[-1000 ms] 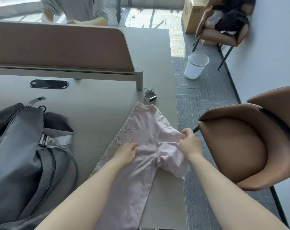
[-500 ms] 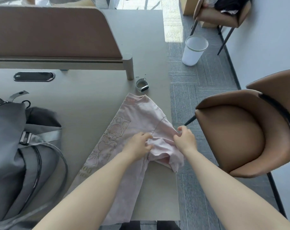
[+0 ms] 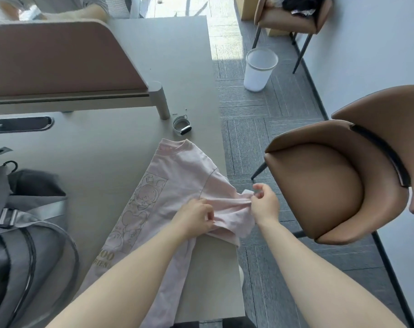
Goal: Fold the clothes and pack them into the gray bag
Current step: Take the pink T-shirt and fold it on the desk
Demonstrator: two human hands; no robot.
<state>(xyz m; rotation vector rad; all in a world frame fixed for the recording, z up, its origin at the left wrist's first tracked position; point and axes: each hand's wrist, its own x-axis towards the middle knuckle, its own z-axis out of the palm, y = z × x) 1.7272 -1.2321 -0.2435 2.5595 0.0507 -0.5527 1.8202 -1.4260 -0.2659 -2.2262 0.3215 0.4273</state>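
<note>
- Pink shirt (image 3: 177, 185) flat on the gray table (image 3: 94, 150), near the right edge, collar at the far end, cartoon print down its left side.
- Right sleeve bunched up and partly over the table edge.
- Left hand (image 3: 196, 218) on the shirt, fingers curled, pinching a fold of pink cloth near the sleeve.
- Right hand (image 3: 264, 202) at the sleeve end, thumb and fingers pinching the cloth, lifted a bit off the table.
- Cloth pulled tight between both hands.
- Gray bag (image 3: 19, 233) on the left of the table, well apart from the shirt, top open, straps loose over it.
- Watch (image 3: 182, 126) just past the collar, not touching it.
- Brown chair (image 3: 331, 185) to the right of the table, on the floor.
- White bin (image 3: 259, 69) far off on the floor.
- Brown screen (image 3: 59, 60) across the far part of the table.
</note>
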